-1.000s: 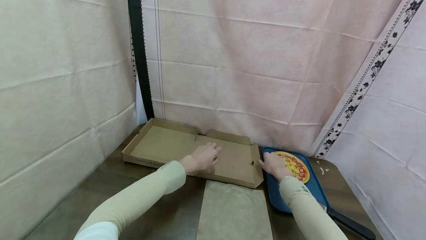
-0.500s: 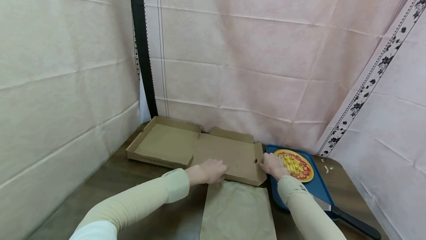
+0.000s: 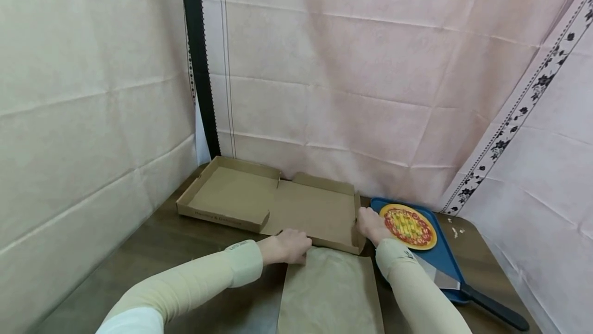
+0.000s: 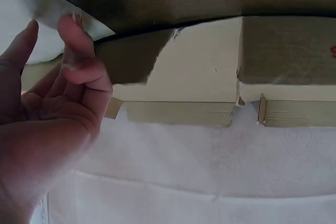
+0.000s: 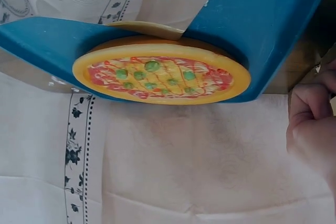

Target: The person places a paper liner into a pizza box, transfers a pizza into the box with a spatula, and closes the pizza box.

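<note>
An unfolded cardboard pizza box [image 3: 236,192] lies at the back of the table, its lid half [image 3: 306,208] to the right. My right hand [image 3: 372,225] grips the flap at the lid's right side, fingers curled in the right wrist view. My left hand [image 3: 289,245] is at the lid's front edge, over the top of a sheet of brown paper [image 3: 331,287]. Its thumb stands apart from loosely bent fingers in the left wrist view, with nothing between them. Right of the box, a toy pizza [image 3: 410,227] rests on a blue tray [image 3: 445,251].
A pizza server [image 3: 493,305] with a black handle lies across the tray's front, its handle past the rim. Small pale scraps [image 3: 455,232] lie on the table right of the tray. Cloth curtains [image 3: 352,76] enclose the back and sides.
My left hand has come down from over the lid to its front edge. My right hand has shifted slightly left, and the lid's right flap now stands more upright.
</note>
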